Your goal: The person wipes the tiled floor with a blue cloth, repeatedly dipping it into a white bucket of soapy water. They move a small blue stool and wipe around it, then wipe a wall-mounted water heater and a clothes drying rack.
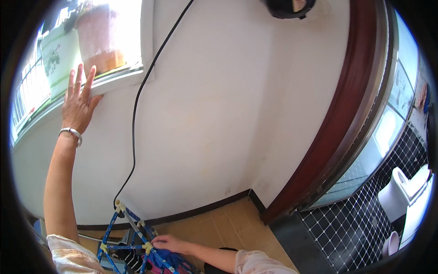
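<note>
My left hand (78,102), a metal bangle (71,131) at its wrist, is raised to the white window sill (118,79) with fingers spread and nothing in them. Beyond it, at the window, stand a reddish flower pot (97,37) and a pale green pot (59,54). Low down, my right hand (167,244) is at a cream plastic joint (147,246) of a rack of blue patterned tubes (125,247); whether its fingers grip the joint is unclear. Blue fabric (166,258) and black-and-white striped cloth (134,262) lie within the rack.
A black cable (134,126) runs down the white wall (205,113) to the rack's top corner. To the right, a dark red door frame (328,120) borders a room with black tiles (337,227), a white toilet (393,198) and a pinkish basin (391,244). A black object (291,8) is at the top.
</note>
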The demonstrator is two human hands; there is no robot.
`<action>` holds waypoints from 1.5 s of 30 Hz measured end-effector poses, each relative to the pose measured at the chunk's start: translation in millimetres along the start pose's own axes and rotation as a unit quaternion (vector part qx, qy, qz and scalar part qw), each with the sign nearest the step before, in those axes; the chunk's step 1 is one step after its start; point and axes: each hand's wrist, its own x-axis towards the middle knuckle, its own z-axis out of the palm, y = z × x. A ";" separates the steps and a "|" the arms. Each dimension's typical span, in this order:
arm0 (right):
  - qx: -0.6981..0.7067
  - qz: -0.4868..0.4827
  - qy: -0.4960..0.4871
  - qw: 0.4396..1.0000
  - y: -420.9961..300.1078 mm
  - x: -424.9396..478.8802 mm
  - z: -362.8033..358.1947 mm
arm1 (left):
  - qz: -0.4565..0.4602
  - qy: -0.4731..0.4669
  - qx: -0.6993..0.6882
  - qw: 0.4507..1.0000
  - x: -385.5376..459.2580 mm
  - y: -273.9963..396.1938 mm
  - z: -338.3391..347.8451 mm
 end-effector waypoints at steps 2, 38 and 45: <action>0.269 0.082 0.114 0.953 -15.0 -21.3 -29.8 | -0.014 -0.025 -0.018 0.999 -2.4 7.7 -2.7; -0.604 -0.331 0.602 0.404 -398.4 -174.6 -302.5 | -0.035 -0.106 -0.017 0.994 4.1 18.0 -21.0; -0.687 -0.234 0.582 0.367 -598.2 -167.7 -275.4 | -0.037 -0.127 -0.007 0.991 -6.5 -3.7 -25.9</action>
